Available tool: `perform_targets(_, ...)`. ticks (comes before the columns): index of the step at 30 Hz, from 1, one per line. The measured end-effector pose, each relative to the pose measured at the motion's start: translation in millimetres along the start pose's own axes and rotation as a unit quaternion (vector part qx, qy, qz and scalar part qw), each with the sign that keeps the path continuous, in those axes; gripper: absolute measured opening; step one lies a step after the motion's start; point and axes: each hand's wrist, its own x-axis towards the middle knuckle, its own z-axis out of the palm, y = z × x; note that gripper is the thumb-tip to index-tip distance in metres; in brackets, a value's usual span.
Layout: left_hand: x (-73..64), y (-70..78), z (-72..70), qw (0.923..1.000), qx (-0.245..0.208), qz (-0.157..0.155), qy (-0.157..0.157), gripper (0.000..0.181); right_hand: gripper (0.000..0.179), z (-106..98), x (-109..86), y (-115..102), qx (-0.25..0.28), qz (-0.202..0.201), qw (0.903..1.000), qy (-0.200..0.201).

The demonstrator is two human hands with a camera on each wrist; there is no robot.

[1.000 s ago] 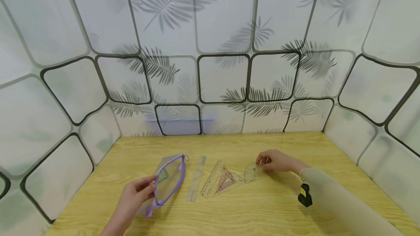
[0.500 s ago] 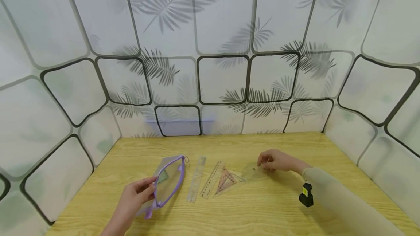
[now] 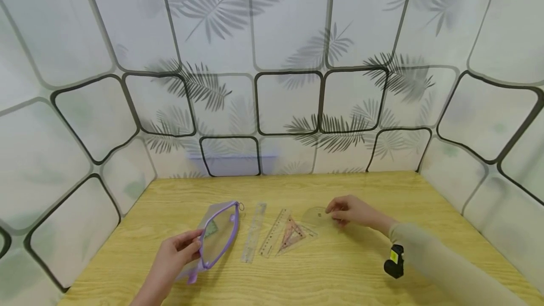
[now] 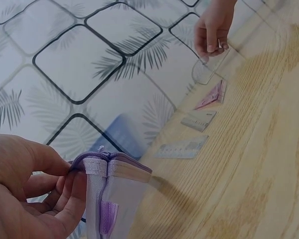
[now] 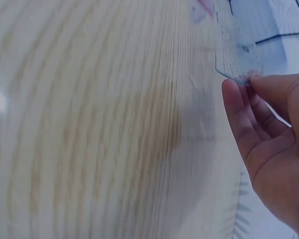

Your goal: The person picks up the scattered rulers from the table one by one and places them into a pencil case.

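Observation:
A see-through pouch [image 3: 221,240] with a purple zipped rim stands tilted at the left with its mouth wide; a small green piece [image 3: 211,228] shows inside it. My left hand [image 3: 178,251] pinches the pouch's rim between thumb and fingers. On the right, my right hand [image 3: 354,212] pinches a clear protractor [image 3: 313,215] by one edge. The right wrist view shows that protractor [image 5: 235,50] lifted off the wood, thumb and fingertips at its end. Beside it on the table lie a pink-and-clear set square [image 3: 293,234], a clear ruler-edged piece [image 3: 274,233] and a long clear ruler [image 3: 254,233].
The yellow wood-grain table [image 3: 306,277] ends at a patterned curtain [image 3: 289,103] at the back and on both sides. A black device with a yellow label [image 3: 394,261] is strapped at the right wrist.
My right hand has raised the protractor from the table and carried it a little to the left, towards the set square. The left hand and pouch have hardly moved.

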Motion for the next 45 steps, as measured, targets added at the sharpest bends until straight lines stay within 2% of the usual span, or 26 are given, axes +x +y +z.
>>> perform_targets(10,0.9,-0.7,0.9,1.0,0.0,-0.001,0.004,0.037,0.026,25.0,8.6,-20.0,0.049,0.05,0.997,0.033)
perform_targets(20,1.0,-1.7,1.9,1.0,-0.006,0.002,0.003,0.037,0.027,39.4,12.8,-38.6,0.103,0.086,0.9893,0.058)
perform_targets(27,-1.5,0.0,3.1,1.0,-0.007,0.004,0.001,0.036,0.029,47.1,14.6,-46.1,0.131,0.086,0.9859,0.06)
perform_targets(40,-2.1,0.4,7.0,0.9998,-0.012,0.013,0.01,0.037,0.03,56.5,25.7,-58.5,0.129,0.08,0.9872,0.05)
perform_targets(45,-2.8,1.4,7.0,0.9999,-0.013,0.005,0.007,0.037,0.031,60.8,32.9,-61.8,0.137,0.067,0.9873,0.046)
